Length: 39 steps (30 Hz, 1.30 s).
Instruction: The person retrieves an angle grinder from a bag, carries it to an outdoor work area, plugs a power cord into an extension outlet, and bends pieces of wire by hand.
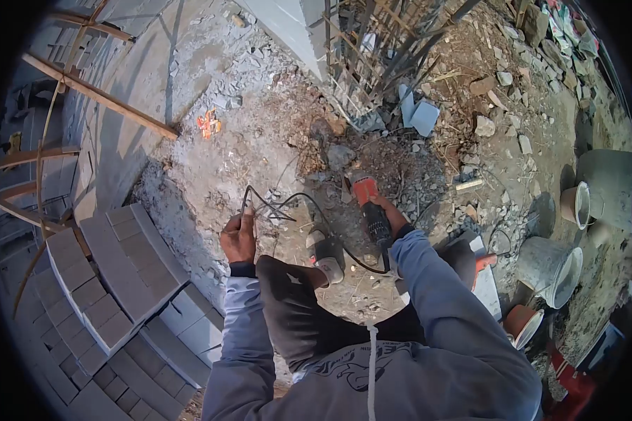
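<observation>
My left hand (239, 238) is closed in a pinch on a black power cord (316, 204), with its fingertips around the cord's near end. From there the cord bends sharply and loops across to the rear of a red-and-black angle grinder (372, 214). My right hand (392, 213) is wrapped around the grinder's body, its red head pointing away from me over the rubble. Whether a disc is fitted is too small to tell. Between my hands, a shoe (328, 269) rests on the dusty ground.
Stacked grey blocks (130, 242) rise at left, below wooden poles (98, 95). Bundled metal bars (386, 52) stand ahead beside broken stone. On the right are several buckets, including a grey bucket (551, 269). An orange wrapper (208, 124) lies on the ground.
</observation>
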{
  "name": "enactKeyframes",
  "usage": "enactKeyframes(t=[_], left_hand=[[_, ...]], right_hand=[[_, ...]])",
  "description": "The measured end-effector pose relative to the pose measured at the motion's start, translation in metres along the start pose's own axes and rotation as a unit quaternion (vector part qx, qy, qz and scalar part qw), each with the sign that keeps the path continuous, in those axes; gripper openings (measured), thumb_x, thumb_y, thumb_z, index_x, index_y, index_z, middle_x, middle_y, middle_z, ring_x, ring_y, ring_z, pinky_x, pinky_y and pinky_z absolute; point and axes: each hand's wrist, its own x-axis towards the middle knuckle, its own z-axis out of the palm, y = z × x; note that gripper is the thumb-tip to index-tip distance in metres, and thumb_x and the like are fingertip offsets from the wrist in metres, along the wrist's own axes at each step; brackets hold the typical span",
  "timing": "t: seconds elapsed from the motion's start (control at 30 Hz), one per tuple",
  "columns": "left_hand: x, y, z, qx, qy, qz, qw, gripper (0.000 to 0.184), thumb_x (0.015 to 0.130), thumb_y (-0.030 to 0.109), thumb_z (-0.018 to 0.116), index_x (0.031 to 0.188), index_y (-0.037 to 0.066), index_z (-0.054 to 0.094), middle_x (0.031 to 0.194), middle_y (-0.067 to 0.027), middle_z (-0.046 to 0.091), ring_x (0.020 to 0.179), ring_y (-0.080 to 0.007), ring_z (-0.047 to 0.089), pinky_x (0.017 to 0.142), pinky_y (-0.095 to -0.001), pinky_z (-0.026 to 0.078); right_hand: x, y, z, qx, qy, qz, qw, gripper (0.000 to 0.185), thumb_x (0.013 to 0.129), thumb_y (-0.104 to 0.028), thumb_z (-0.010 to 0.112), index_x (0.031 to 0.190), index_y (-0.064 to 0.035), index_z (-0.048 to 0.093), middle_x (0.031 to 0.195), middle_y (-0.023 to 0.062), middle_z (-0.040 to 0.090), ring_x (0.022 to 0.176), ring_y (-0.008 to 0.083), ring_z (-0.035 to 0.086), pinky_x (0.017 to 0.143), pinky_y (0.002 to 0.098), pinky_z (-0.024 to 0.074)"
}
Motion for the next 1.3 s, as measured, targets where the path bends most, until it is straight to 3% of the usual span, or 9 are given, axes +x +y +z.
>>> enactKeyframes(t=[0.17,0.37,0.57,0.67,0.77,0.8,0.9,1.0,1.3], left_hand=[[0.07,-0.073,0.061,-0.093,-0.003,-0.033,0.995,0.036,0.084,0.035,0.062,0.091,0.0,0.07,0.068,-0.0017,0.059,0.06,-0.0089,0.046,0.058,-0.025,0.037],[0.122,-0.065,0.084,-0.116,-0.004,0.01,0.993,0.035,0.086,0.036,0.06,0.09,0.004,0.071,0.059,0.0042,0.043,0.056,-0.006,0.036,0.053,-0.0227,0.028],[0.135,-0.043,0.108,-0.086,-0.064,0.076,0.991,0.035,0.087,0.036,0.06,0.088,0.003,0.071,0.058,0.005,0.042,0.055,-0.0049,0.035,0.052,-0.0217,0.025],[0.146,-0.047,0.124,-0.085,-0.134,0.073,0.985,0.035,0.086,0.036,0.061,0.085,0.003,0.071,0.058,0.0035,0.046,0.055,-0.0049,0.037,0.052,-0.022,0.027],[0.136,-0.037,0.13,-0.046,-0.186,0.068,0.979,0.034,0.085,0.035,0.061,0.084,0.002,0.071,0.058,0.002,0.049,0.056,-0.0054,0.039,0.053,-0.0225,0.029],[0.131,-0.038,0.129,-0.032,-0.2,0.074,0.976,0.034,0.085,0.034,0.061,0.084,0.002,0.071,0.058,0.0017,0.05,0.056,-0.0055,0.04,0.053,-0.0225,0.03],[0.115,-0.04,0.121,0.014,-0.226,0.075,0.971,0.032,0.086,0.031,0.061,0.083,0.0,0.07,0.058,0.0003,0.053,0.058,-0.0062,0.044,0.054,-0.0228,0.033],[0.099,-0.046,0.108,0.052,-0.217,0.064,0.973,0.032,0.085,0.031,0.063,0.081,-0.001,0.069,0.058,-0.0003,0.054,0.058,-0.0064,0.046,0.053,-0.0234,0.035],[0.073,-0.111,0.053,0.232,-0.056,-0.046,0.97,0.038,0.08,0.038,0.063,0.083,0.001,0.071,0.062,-0.0068,0.061,0.058,-0.0116,0.054,0.055,-0.0269,0.041]], right_hand=[[0.109,0.032,-0.043,0.039,-0.07,0.027,0.996,0.047,0.08,-0.046,0.058,0.097,-0.0023,0.057,0.076,0.0145,0.064,0.06,0.0247,0.064,0.053,0.0372,0.055],[0.199,0.086,-0.079,0.125,-0.104,0.013,0.987,0.053,0.08,-0.05,0.057,0.098,-0.0004,0.056,0.077,0.0178,0.064,0.064,0.0281,0.065,0.058,0.0391,0.0557],[0.207,0.092,-0.1,-0.139,-0.004,0.144,0.98,0.053,0.078,-0.051,0.06,0.095,-0.0016,0.06,0.076,0.013,0.065,0.063,0.0255,0.064,0.062,0.0385,0.0523],[0.213,0.035,-0.116,-0.65,0.021,0.193,0.735,0.045,0.079,-0.044,0.061,0.087,0.0,0.065,0.076,0.0116,0.067,0.062,0.0251,0.064,0.058,0.037,0.0524],[0.237,-0.045,-0.144,-0.697,0.152,0.09,0.695,0.047,0.078,-0.046,0.058,0.08,0.0001,0.067,0.078,0.0131,0.067,0.068,0.0256,0.066,0.063,0.0407,0.0525],[0.27,-0.073,-0.178,-0.815,0.164,-0.05,0.553,0.048,0.077,-0.048,0.056,0.079,-0.0011,0.069,0.085,0.0171,0.067,0.08,0.0293,0.066,0.075,0.043,0.051],[0.218,-0.181,-0.122,-0.743,0.331,-0.12,0.57,0.052,0.077,-0.044,0.053,0.102,0.0,0.064,0.101,0.0218,0.063,0.096,0.0343,0.061,0.086,0.0409,0.0466],[0.237,-0.252,-0.136,-0.757,0.361,-0.14,0.527,0.049,0.076,-0.038,0.054,0.105,0.0002,0.063,0.104,0.0202,0.063,0.097,0.0346,0.061,0.086,0.0409,0.0473],[0.273,-0.264,-0.224,-0.578,0.506,-0.128,0.627,0.085,0.075,-0.06,0.059,0.137,-0.0087,0.031,0.139,0.0266,0.028,0.121,0.0429,0.042,0.099,0.045,0.0383]])
